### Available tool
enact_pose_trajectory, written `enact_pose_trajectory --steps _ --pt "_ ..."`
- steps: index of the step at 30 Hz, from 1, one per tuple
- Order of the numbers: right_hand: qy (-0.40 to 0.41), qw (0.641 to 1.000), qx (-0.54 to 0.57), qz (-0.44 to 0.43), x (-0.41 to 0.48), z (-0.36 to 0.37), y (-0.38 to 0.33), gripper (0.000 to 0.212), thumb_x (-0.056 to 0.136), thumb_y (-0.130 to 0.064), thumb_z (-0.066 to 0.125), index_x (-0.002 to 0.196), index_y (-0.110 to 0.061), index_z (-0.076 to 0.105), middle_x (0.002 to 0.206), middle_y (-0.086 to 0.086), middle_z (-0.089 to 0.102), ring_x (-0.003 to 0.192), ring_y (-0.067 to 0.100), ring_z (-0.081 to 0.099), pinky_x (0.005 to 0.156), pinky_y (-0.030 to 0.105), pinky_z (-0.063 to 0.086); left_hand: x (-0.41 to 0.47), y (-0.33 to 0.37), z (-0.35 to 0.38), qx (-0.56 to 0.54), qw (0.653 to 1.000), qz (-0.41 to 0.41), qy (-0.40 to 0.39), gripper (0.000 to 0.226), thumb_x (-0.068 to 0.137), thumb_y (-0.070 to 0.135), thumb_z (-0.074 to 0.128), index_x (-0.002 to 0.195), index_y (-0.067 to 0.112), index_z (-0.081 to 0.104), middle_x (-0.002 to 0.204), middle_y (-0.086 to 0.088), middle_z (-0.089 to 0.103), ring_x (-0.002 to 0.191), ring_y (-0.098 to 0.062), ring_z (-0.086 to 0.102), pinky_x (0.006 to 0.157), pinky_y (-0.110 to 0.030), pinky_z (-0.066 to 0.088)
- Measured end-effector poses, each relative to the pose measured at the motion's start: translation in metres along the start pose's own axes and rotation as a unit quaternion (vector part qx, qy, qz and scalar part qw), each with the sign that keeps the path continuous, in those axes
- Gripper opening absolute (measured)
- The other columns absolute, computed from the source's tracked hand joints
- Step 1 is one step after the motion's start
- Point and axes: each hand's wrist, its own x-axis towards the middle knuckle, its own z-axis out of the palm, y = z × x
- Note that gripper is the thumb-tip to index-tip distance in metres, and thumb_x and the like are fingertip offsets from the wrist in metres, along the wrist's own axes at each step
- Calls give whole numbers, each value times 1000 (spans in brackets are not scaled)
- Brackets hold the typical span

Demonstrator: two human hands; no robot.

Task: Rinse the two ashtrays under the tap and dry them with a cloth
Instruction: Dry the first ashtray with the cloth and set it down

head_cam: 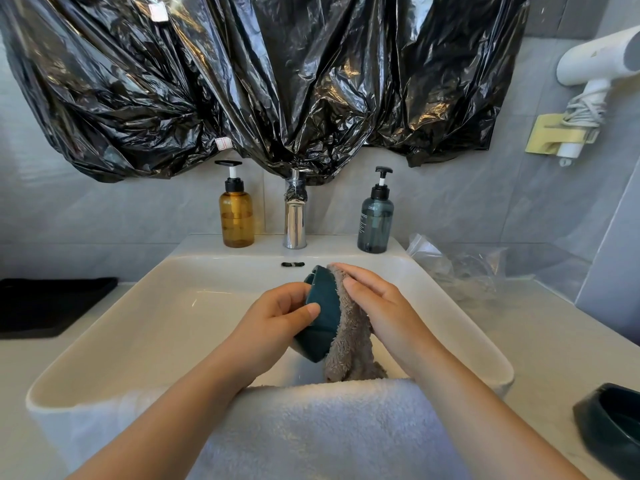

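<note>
While the left hand [277, 318] clasps the ashtray [322, 315] at twelve o'clock over the sink [145, 306] and the right hand [377, 303] has its grip wrapping the cloth [349, 344] round it, slick glaze could slip out and chip

I see one dark green ashtray [322, 317] tipped up on its side over the white sink [138, 327]. Its open side faces left. My left hand [280, 317] grips it. A fluffy grey-brown cloth [349, 341] lies against its bottom, held there by my right hand [377, 306], and the rest hangs down. The other ashtray [609, 424] sits open side up on the counter [519, 341], well apart on the right. The shiny tap [295, 216] stands behind.
</note>
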Motion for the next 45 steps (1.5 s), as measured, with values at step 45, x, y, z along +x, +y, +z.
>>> enact_pose_trajectory --steps 45 --pt "-20 999 -28 23 -5 7 -7 27 102 -26 42 113 -34 65 118 -9 67 113 10 60 104 37 46 0 5 3 -60 996 -67 21 22 88 22 59 99 4 66 89 -16 68 82 -23 62 75 -31 46"
